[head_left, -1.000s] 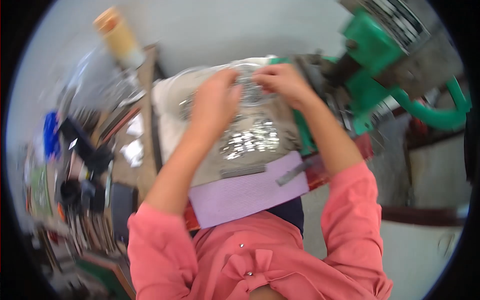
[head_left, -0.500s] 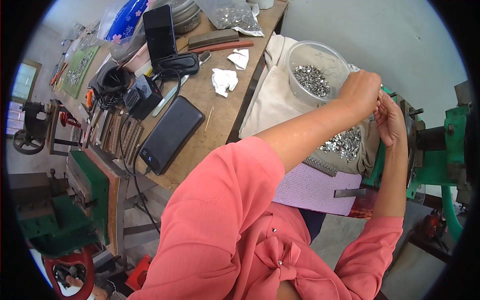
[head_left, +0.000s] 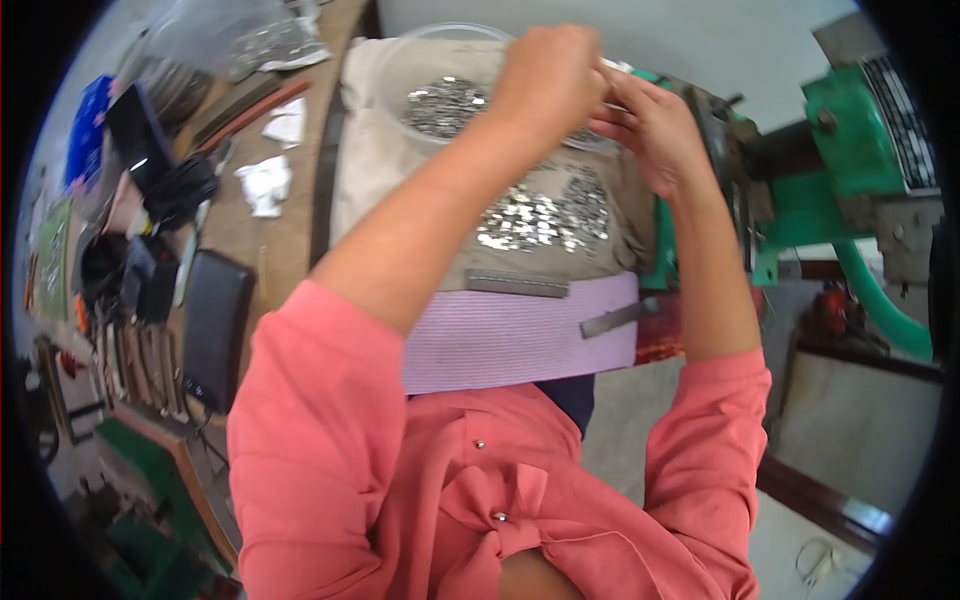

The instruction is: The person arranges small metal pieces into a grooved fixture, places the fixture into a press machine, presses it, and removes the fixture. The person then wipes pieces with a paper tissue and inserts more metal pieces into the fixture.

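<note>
A long wooden counter (head_left: 290, 250) ran along the left side. On it lay a flat black rectangular power bank (head_left: 213, 325), two crumpled white paper scraps (head_left: 265, 185), a dark upright phone (head_left: 133, 122) above a tangle of black cables (head_left: 175, 190), and a clear plastic bag of small metal bits (head_left: 265, 40) near the far end. A blue packet (head_left: 88, 135) sat at the counter's far left edge. To the right stood a green-painted metal machine (head_left: 830, 180) with a curved green hose (head_left: 880, 310) below it. A lilac ribbed cloth (head_left: 500, 345) lay across the lap, with a flat grey metal strip (head_left: 615, 318) resting on its right edge.
</note>
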Available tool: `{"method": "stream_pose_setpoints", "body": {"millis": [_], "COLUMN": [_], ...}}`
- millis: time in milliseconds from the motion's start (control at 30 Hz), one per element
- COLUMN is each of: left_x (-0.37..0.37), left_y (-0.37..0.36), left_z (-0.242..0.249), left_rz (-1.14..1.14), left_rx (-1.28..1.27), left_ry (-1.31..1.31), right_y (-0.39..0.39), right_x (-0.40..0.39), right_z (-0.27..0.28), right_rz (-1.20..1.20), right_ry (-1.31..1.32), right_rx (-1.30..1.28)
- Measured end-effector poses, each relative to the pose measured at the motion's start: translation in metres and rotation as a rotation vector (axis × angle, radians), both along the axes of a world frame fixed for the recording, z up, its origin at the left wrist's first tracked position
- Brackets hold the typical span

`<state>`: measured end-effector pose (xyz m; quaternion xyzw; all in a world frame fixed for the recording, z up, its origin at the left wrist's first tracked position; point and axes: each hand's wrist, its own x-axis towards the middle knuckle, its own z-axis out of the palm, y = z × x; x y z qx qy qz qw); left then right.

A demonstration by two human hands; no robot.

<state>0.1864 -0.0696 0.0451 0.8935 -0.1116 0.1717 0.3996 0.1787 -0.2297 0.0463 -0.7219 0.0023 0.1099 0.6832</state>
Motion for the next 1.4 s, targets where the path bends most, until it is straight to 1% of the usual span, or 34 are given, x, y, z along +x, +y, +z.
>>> {"method": "stream_pose_setpoints", "body": {"millis": [67, 100, 133, 167, 200, 267, 333, 367, 467, 500, 533, 567, 633, 667, 733, 800, 867, 900, 967, 1000, 1067, 1100, 1167, 1200, 1267, 1400], "left_x": [0.003, 0.001, 0.005, 0.011, 0.011, 0.004, -0.001, -0.003, -0.004, -0.004, -0.004, -0.005, -0.021, -0.03, -0.052, -0.077, -0.109, -0.125, -0.151, -0.161, -0.175, -0.18, -0.186, -0.186, -0.184, -0.183], "left_y": [0.003, 0.003, 0.005, 0.008, 0.008, 0.007, 0.008, 0.008, 0.013, 0.014, 0.014, 0.013, 0.011, 0.012, 0.017, 0.027, 0.041, 0.049, 0.066, 0.073, 0.079, 0.081, 0.081, 0.08, 0.079, 0.084], "left_z": [-0.004, 0.001, -0.004, -0.012, -0.01, -0.007, -0.005, -0.003, -0.004, -0.005, -0.005, -0.006, 0.003, 0.005, 0.007, 0.005, 0.005, 0.002, -0.01, -0.018, -0.028, -0.031, -0.037, -0.041, -0.047, -0.041], "left_rz": [-0.023, -0.026, -0.038, -0.118, -0.195, -0.191, -0.194, -0.196, -0.188, -0.179, -0.17, -0.171, -0.086, -0.086, -0.15, -0.211, -0.272, -0.262, -0.253, -0.242, -0.232, -0.23, -0.231, -0.229, -0.235, -0.268], "left_rx": [-0.087, -0.095, -0.102, -0.347, -0.589, -0.585, -0.732, -0.732, -0.667, -0.543, -0.418, -0.418, -0.039, -0.04, -0.02, -0.059, -0.188, -0.165, -0.141, -0.111, -0.082, -0.032, 0.046, 0.045, 0.113, 0.087], "left_ry": [-0.009, 0.044, 0.046, 0.146, 0.25, 0.288, 0.349, 0.35, 0.365, 0.327, 0.289, 0.29, 0.051, 0.052, -0.058, -0.129, -0.045, 0.0, 0.052, 0.084, 0.121, 0.154, 0.211, 0.212, 0.224, 0.244], "right_y": [0.003, 0.004, 0.005, 0.005, 0.005, 0.003, 0.002, 0.001, 0.004, 0.006, 0.007, 0.008, 0.007, 0.007, 0.005, 0.002, -0.004, -0.006, -0.006, -0.009, -0.007, -0.003, -0.002, -0.003, -0.002, -0.003], "right_x": [-0.002, -0.003, -0.004, -0.004, -0.004, -0.003, 0.001, 0.003, 0.002, 0.002, 0.001, 0.0, -0.002, -0.004, -0.015, -0.036, -0.06, -0.072, -0.098, -0.107, -0.126, -0.132, -0.135, -0.136, -0.137, -0.137], "right_z": [0.002, 0.002, 0.003, 0.004, 0.004, 0.002, -0.002, -0.004, -0.004, -0.004, -0.003, -0.002, -0.001, 0.0, 0.009, 0.016, 0.016, 0.012, -0.003, -0.011, -0.026, -0.026, -0.044, -0.048, -0.049, -0.047], "right_rz": [-0.012, -0.005, -0.005, -0.013, -0.032, -0.057, -0.053, -0.046, -0.074, -0.075, -0.087, -0.098, -0.11, -0.121, -0.098, -0.059, -0.003, 0.035, 0.016, 0.061, 0.078, 0.101, 0.126, 0.153, 0.161, 0.194], "right_ry": [0.016, 0.015, 0.004, 0.004, 0.012, 0.022, 0.035, 0.048, 0.021, 0.022, 0.0, -0.023, -0.064, -0.106, -0.139, -0.177, -0.167, -0.168, -0.089, -0.098, -0.373, -0.419, -0.704, -0.789, -0.774, -0.767], "right_rx": [0.019, 0.037, 0.052, 0.047, 0.097, 0.192, 0.212, 0.232, 0.156, 0.155, 0.098, 0.04, 0.005, -0.032, -0.057, -0.058, -0.103, -0.121, -0.068, -0.201, -0.42, -0.529, -0.681, -0.804, -0.82, -0.847]}}
